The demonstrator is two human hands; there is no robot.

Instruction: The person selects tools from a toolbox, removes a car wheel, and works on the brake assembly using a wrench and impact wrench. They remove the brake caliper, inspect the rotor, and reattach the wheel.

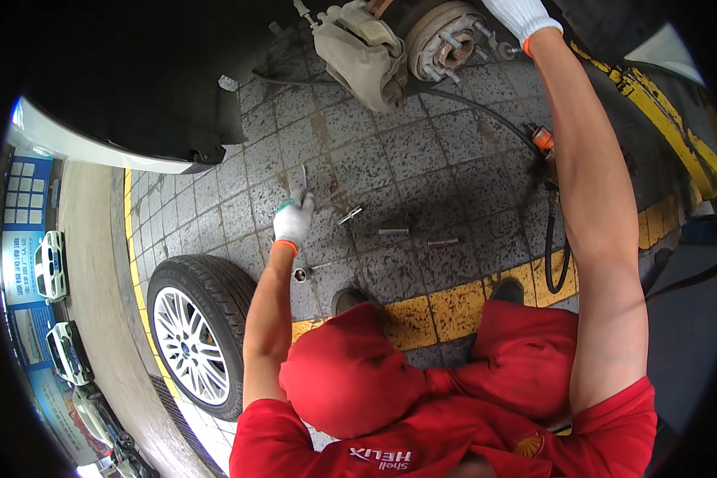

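Observation:
My left hand [293, 218], in a white knit glove with an orange cuff, is low over the tiled floor, around a thin metal tool [303, 174] whose curved end sticks out beyond the fingers. My right hand [517, 15], gloved alike, reaches to the top edge beside the wheel hub [451, 51] with its studs; its fingers are cut off by the frame. Left of the hub hangs a brake caliper [364, 60]. On the floor lie a short metal socket piece [351, 215], two sleeve-like metal pieces [393, 232], [443, 243] and a socket wrench [300, 275].
A wheel with its tyre [200, 337] stands at my left. The car's white bodywork [101, 146] hangs at upper left. An orange air tool [542, 140] with a black hose [551, 239] is by my right arm. A yellow lift arm [663, 113] runs at the right.

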